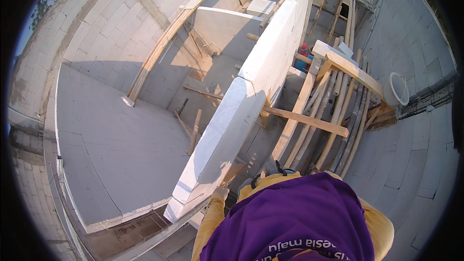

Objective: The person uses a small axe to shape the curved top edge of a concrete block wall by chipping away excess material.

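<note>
I look down over my purple vest and yellow sleeves at a white block wall that runs away from me. My left hand, in a pale glove, rests against the near end of the wall's side, beside a short wooden piece. Its fingers are too small to read. My right hand shows only as a grey gloved shape with a dark strap above my chest, close to the bamboo scaffold poles. What it holds, if anything, is hidden.
A wooden plank frame braces the poles against the wall on the right. A white bucket sits at the right wall. Left of the wall, far below, lie a grey floor slab and loose timber. A long curved plank leans there.
</note>
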Available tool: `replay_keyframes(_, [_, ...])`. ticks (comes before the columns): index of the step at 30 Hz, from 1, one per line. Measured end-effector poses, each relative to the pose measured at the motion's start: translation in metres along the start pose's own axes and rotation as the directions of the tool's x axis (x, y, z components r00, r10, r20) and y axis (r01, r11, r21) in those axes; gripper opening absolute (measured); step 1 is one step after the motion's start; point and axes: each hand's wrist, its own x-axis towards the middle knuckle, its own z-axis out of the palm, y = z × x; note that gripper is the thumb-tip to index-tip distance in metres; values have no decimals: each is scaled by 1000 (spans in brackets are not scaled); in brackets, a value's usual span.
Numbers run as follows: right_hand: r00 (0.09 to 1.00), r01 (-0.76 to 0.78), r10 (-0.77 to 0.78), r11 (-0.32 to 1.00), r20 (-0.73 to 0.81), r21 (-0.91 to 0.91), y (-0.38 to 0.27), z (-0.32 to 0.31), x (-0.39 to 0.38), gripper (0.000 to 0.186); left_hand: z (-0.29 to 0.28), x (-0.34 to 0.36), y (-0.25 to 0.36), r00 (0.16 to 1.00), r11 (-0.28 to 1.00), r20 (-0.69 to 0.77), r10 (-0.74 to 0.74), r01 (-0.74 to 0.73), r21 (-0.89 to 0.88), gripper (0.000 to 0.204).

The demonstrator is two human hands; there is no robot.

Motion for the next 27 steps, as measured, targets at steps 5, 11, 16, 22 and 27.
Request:
replay_keyframes(5, [994, 111, -109, 990, 27, -88, -51, -14, 14, 48, 124, -13, 5, 869, 200, -15, -495, 97, -975, 50])
replay_keyframes(11, [964, 220, -256, 920, -72, -325, -81, -5, 23, 40, 144, -85, 67, 923, 736, -317, -220, -56, -674, 31])
replay_keyframes(16, [884, 445, -466, 862, -31, -242, -93, 0, -5, 33, 191, -95, 69, 904, 715, -287, -316, 29, -698, 32])
replay_keyframes(22, [753, 632, -657, 735, 26, 247, -172, -17, -149, 24, 252, -89, 55, 950, 646, -165, -265, 48, -762, 39])
replay_keyframes(27, [506, 800, -861, 452, -39, 395, -252, -46, -203, 28, 218, -108, 71, 792, 886, -534, -295, 17, -464, 27])
